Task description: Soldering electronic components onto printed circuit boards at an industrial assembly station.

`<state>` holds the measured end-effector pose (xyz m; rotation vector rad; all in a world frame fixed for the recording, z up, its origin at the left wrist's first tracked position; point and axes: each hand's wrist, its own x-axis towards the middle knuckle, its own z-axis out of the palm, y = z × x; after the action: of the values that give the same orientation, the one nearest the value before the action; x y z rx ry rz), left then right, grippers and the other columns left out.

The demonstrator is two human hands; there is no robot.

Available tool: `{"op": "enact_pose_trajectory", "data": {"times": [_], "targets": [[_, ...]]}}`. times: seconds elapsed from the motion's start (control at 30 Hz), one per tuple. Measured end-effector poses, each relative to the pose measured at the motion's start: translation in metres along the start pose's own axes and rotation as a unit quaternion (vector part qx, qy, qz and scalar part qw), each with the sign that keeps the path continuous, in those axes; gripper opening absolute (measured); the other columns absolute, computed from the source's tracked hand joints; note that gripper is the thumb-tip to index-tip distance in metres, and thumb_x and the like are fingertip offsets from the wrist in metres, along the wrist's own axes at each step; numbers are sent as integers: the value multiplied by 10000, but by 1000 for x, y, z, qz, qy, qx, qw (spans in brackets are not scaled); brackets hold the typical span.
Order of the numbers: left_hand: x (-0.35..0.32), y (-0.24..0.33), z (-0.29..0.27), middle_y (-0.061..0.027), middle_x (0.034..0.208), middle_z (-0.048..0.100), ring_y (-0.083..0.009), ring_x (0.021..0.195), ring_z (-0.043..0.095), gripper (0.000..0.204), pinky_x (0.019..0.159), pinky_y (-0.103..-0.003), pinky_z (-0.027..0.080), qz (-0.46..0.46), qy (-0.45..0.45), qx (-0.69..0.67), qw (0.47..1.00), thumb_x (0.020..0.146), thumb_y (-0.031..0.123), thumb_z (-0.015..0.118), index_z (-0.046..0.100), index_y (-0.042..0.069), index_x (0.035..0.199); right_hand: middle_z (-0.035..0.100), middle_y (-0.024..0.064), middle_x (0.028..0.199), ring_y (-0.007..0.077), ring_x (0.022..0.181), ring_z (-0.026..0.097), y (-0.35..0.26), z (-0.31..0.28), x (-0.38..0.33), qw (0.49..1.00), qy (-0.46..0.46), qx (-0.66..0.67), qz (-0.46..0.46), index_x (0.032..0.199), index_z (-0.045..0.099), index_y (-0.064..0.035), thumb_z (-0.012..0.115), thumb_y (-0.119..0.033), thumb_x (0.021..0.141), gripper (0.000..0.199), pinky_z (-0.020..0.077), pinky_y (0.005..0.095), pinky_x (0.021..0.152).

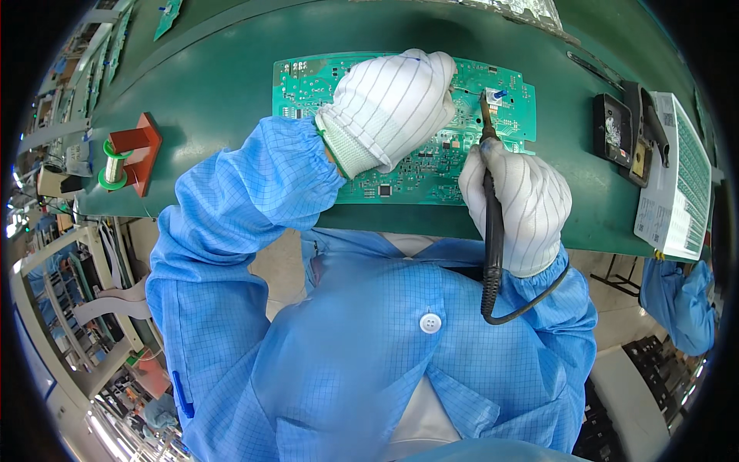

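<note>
A large green circuit board (308,81) lies on the green work surface, dotted with small parts. Over its upper middle rests my left hand (396,104) in a white striped glove, fingers curled in; what they pinch, if anything, is hidden. My right hand (527,204), gloved alike, grips a soldering iron (493,223) with a black handle. The iron's dark tip points at the board's upper right, close to a small white part with a blue knob (501,94); whether it touches cannot be made out. A black cable loops from the handle past my right sleeve.
Left on the green table (208,85) stands a red-brown stand (146,150) carrying a green solder spool (113,171). To the right are a black tip-cleaning box (613,127), an iron holder (641,138) and a white printed sheet (673,181). Tweezers (594,71) lie farther back.
</note>
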<state>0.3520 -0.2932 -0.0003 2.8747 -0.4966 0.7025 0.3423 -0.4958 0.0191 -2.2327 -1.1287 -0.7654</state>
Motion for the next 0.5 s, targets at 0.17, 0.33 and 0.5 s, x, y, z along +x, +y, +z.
{"op": "enact_pose_trajectory", "data": {"times": [0.17, 0.33, 0.5], "targets": [[-3, -1, 1, -92, 717, 598, -217, 645, 645, 185, 585, -331, 546, 45, 38, 19, 998, 752, 172, 643, 566, 56, 874, 613, 85, 667, 231, 567, 628, -1, 0, -1, 1000, -4, 0, 4, 907, 665, -9, 790, 24, 705, 240, 522, 324, 527], [2, 4, -12, -101, 700, 601, -228, 624, 656, 148, 560, -325, 546, 32, -30, 23, 999, 798, 172, 599, 561, 51, 873, 613, 88, 669, 230, 570, 630, -2, 0, 1, 1000, 3, 8, 2, 906, 667, -4, 791, 25, 704, 239, 522, 327, 528], [5, 5, -11, -108, 724, 608, -260, 620, 650, 162, 536, -366, 530, 7, -69, 20, 997, 863, 223, 650, 576, 88, 913, 584, 64, 712, 212, 608, 608, 1, 5, -5, 1000, 14, -8, -2, 952, 663, -43, 795, -102, 706, 286, 492, 324, 531]]}}
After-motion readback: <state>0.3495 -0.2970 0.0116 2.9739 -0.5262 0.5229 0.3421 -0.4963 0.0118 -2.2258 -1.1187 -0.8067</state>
